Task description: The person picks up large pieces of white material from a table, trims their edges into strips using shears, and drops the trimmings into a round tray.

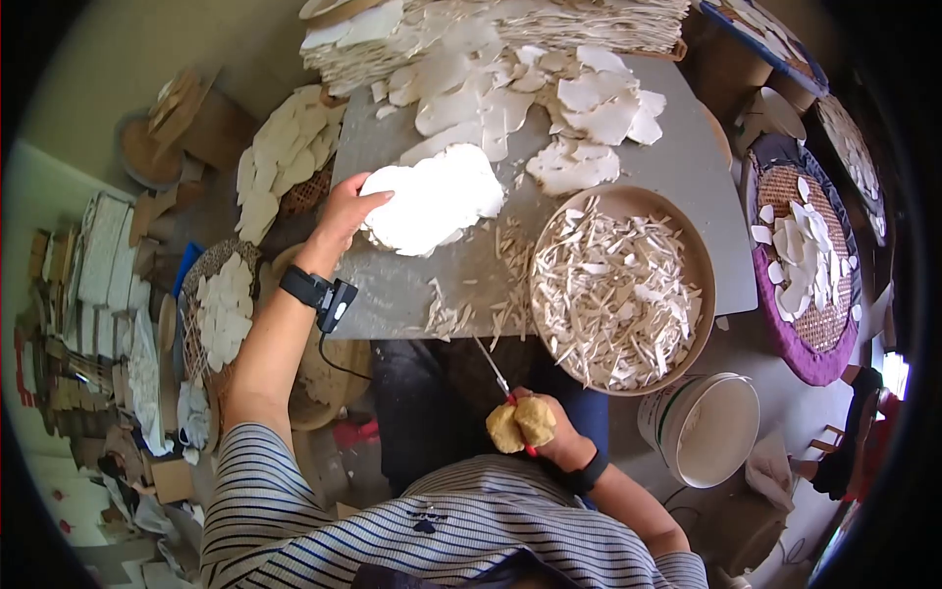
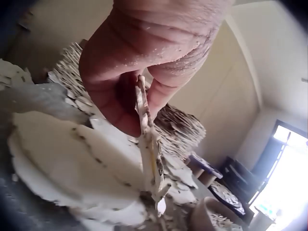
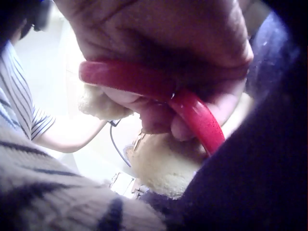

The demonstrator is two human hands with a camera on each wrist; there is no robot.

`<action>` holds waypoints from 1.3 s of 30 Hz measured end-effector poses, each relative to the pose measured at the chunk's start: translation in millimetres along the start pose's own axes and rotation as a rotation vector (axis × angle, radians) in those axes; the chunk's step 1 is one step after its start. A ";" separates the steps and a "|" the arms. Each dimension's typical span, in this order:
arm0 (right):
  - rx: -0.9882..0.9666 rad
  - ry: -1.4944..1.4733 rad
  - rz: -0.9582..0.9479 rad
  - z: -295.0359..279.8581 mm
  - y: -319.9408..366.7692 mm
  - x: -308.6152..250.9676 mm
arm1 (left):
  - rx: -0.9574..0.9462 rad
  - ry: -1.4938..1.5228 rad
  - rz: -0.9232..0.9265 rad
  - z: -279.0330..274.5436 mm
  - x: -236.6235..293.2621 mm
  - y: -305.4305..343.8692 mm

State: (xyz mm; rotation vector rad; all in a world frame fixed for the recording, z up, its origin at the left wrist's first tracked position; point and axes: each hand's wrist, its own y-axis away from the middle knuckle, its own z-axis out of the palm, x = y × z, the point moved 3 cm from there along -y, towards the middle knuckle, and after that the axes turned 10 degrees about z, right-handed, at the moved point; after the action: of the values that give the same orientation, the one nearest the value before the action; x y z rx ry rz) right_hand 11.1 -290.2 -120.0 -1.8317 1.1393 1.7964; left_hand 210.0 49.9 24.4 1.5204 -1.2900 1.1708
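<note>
In the head view my left hand (image 1: 345, 218) pinches a thin white flat piece with a scalloped edge (image 1: 432, 201) at its left side, above the table. Seen edge-on in the left wrist view, the piece (image 2: 153, 159) runs down from between thumb and fingers. My right hand (image 1: 569, 439), low by the lap, grips a pair of red-handled scissors (image 1: 497, 373), blades pointing up toward the table's edge. Yellowish lumpy wrapping (image 1: 520, 424) covers part of the handles. Close up, the right wrist view has fingers curled round the red handle (image 3: 130, 79).
A round basin (image 1: 708, 294) of cut white strips (image 1: 618, 294) sits at the table's right front corner. More flat pieces (image 1: 599, 103) and a tall stack (image 1: 549, 25) lie at the back of the grey table (image 1: 677, 147). A white bucket (image 1: 721, 432) stands below right.
</note>
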 end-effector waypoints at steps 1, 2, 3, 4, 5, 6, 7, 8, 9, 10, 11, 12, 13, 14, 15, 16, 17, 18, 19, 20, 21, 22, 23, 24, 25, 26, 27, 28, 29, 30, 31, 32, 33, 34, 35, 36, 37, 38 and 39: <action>0.007 0.088 -0.049 -4.0 2.1 -13.5 | 0.031 -0.028 -0.009 -7.2 -7.9 7.2; 0.016 0.177 -0.100 -7.2 3.5 -25.1 | 0.061 -0.056 -0.016 -13.0 -15.5 12.2; 0.017 0.219 -0.099 -6.4 3.4 -27.7 | 0.077 -0.083 0.036 -16.2 -23.4 14.5; 0.020 0.262 -0.097 -5.3 3.8 -29.4 | 0.091 -0.111 0.089 -17.0 -31.2 15.3; 0.023 0.305 -0.095 -4.3 4.5 -31.2 | 0.106 -0.138 0.143 -18.5 -38.3 15.4; 0.023 0.332 -0.093 -3.6 5.0 -34.3 | 0.138 -0.249 0.195 -18.4 -36.0 16.2; 0.022 0.361 -0.092 -2.9 5.6 -37.8 | 0.172 -0.359 0.247 -17.4 -33.7 16.6; 0.019 0.390 -0.093 -2.1 6.0 -39.7 | 0.209 -0.470 0.298 -15.9 -31.4 18.4; 0.026 0.369 -0.096 -1.2 6.4 -38.6 | 0.201 -0.384 0.301 -9.5 -25.5 21.9; 0.029 0.350 -0.105 0.3 7.0 -35.7 | 0.187 -0.289 0.281 -4.2 -28.2 23.2; 0.026 0.331 -0.121 1.2 6.2 -34.6 | 0.181 -0.197 0.264 -1.5 -30.0 24.7; 0.027 0.328 -0.130 1.1 5.0 -37.2 | 0.181 -0.109 0.251 -1.6 -29.8 26.7; 0.026 0.324 -0.139 0.6 5.6 -40.9 | 0.166 -0.012 0.214 0.3 -27.1 30.1; 0.027 0.319 -0.144 0.7 6.8 -41.9 | 0.147 0.087 0.177 2.8 -24.9 33.9; 0.035 0.336 -0.160 1.8 6.7 -39.6 | 0.149 0.167 0.151 3.5 -18.9 37.8; 0.033 0.351 -0.182 1.8 6.6 -39.1 | 0.171 0.230 0.148 -0.7 -17.1 41.7; 0.035 0.364 -0.201 1.4 7.4 -40.2 | 0.189 0.295 0.144 -3.4 -16.5 45.0; 0.039 0.377 -0.218 0.3 7.9 -40.9 | 0.203 0.360 0.140 -4.5 -15.0 48.4; 0.041 0.384 -0.247 -0.7 7.3 -41.1 | 0.258 0.402 0.105 -6.5 -10.4 56.1; 0.047 0.387 -0.275 -0.4 6.4 -41.3 | 0.251 0.401 0.026 -8.9 -21.4 60.1; 0.053 0.387 -0.301 1.2 7.0 -42.0 | 0.243 0.398 -0.056 -12.7 -42.1 63.7; 0.054 0.393 -0.309 1.7 7.9 -43.4 | 0.236 0.396 -0.137 -16.2 -60.9 68.2; 0.058 0.401 -0.317 1.0 7.5 -45.7 | 0.245 0.315 -0.159 -20.6 -70.9 70.9; 0.069 0.406 -0.319 0.1 7.6 -47.5 | 0.255 0.328 -0.147 -23.7 -70.9 69.9; 0.058 0.417 -0.278 0.4 7.5 -46.5 | 0.258 0.343 -0.142 -24.8 -72.9 68.5; 0.050 0.425 -0.231 1.7 8.6 -44.4 | 0.254 0.358 -0.142 -23.2 -76.6 68.4; 0.041 0.433 -0.182 1.9 10.3 -41.7 | 0.277 0.393 -0.121 -18.9 -67.8 69.5; 0.038 0.445 -0.154 2.1 12.3 -40.2 | 0.315 0.432 -0.114 -13.1 -55.1 71.8; 0.034 0.459 -0.131 2.4 12.5 -39.8 | 0.279 0.464 -0.092 -11.9 -53.9 73.8; 0.031 0.473 -0.113 1.5 9.7 -41.2 | 0.246 0.495 -0.065 -11.8 -52.4 75.0; 0.014 0.456 -0.126 -1.9 11.3 -53.8 | 0.255 0.496 -0.068 -8.2 -53.4 76.9; 0.036 0.434 -0.133 -3.3 11.6 -52.9 | 0.267 0.495 -0.071 -5.4 -55.0 80.8; 0.055 0.412 -0.141 -3.4 12.6 -50.5 | 0.283 0.493 -0.075 -4.8 -56.8 84.1; 0.069 0.391 -0.148 -2.9 13.9 -47.8 | 0.263 0.427 -0.108 -7.8 -64.3 84.7; 0.078 0.376 -0.149 -2.0 12.9 -44.3 | 0.243 0.362 -0.139 -13.4 -74.7 82.5; 0.060 0.382 -0.127 -2.3 13.3 -45.2 | 0.222 0.296 -0.168 -16.3 -76.7 80.7; 0.044 0.389 -0.105 -3.1 13.4 -47.3 | 0.236 0.141 -0.116 -20.7 -76.6 77.8; 0.029 0.395 -0.084 -2.8 14.3 -47.5 | 0.247 -0.014 -0.061 -24.1 -76.3 74.9; 0.035 0.376 -0.089 -2.3 15.1 -45.2 | 0.258 -0.167 -0.004 -24.3 -74.0 72.6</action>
State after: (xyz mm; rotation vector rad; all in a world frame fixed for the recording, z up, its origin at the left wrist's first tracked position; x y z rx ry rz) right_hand 7.0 -287.5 -72.5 -2.2225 1.1822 1.4110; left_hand 131.1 79.9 -40.4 1.8407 -1.2799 1.2679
